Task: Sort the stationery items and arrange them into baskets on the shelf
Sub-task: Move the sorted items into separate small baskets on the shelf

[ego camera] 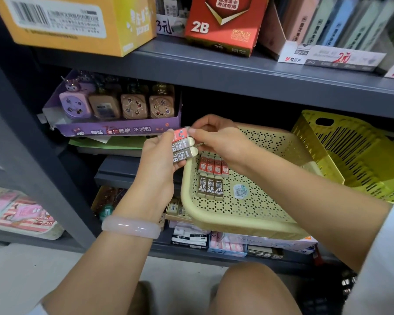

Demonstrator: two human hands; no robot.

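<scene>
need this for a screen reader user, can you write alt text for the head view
A left hand holds three small lead cases, one red and two tan marked 2B, while the right hand pinches the red one above a beige perforated basket on a grey shelf, where seven matching cases lie in two rows.

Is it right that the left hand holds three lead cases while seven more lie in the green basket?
Not quite. The head view shows the seven lead cases lying in the beige perforated basket, not a green one. The left hand does hold three cases, with the right hand pinching the top one.
</scene>
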